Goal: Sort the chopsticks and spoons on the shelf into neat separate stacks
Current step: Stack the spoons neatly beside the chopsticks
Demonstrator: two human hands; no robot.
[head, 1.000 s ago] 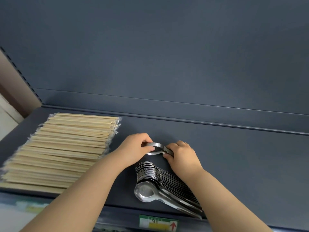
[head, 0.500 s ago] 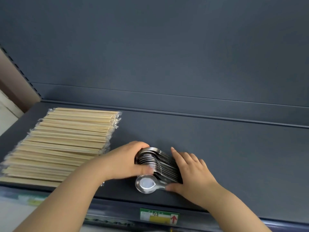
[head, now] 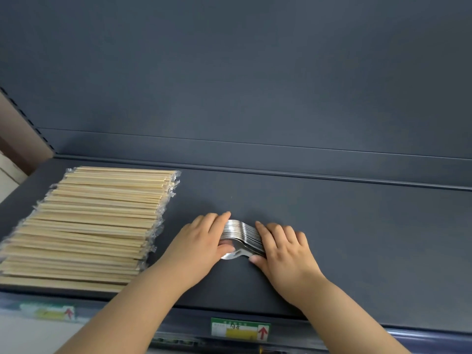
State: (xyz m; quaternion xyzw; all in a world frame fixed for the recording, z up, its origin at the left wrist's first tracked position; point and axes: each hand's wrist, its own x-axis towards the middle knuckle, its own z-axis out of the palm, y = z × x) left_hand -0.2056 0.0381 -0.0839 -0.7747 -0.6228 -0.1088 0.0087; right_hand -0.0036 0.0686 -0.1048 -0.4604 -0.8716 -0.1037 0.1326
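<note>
A nested stack of metal spoons [head: 241,235] lies on the dark shelf [head: 357,238], near its middle. My left hand [head: 201,242] grips the bowl end of the stack, fingers over the far side and thumb on the nearest bowl. My right hand [head: 283,249] covers the handles, which are mostly hidden, with its thumb against the near side. A wide, flat pile of wrapped wooden chopsticks [head: 94,221] sits on the left of the shelf, apart from the spoons.
The shelf's back panel [head: 255,85] rises behind. Price labels sit on the front rail [head: 240,329]. A beige wall edge [head: 15,139] borders the far left. Bare shelf surface stretches to the right of my hands.
The fanned-out row of spoons has been squeezed into a tighter stack. Both hands have closed in on it from each side, and the stack now lies farther from the front rail.
</note>
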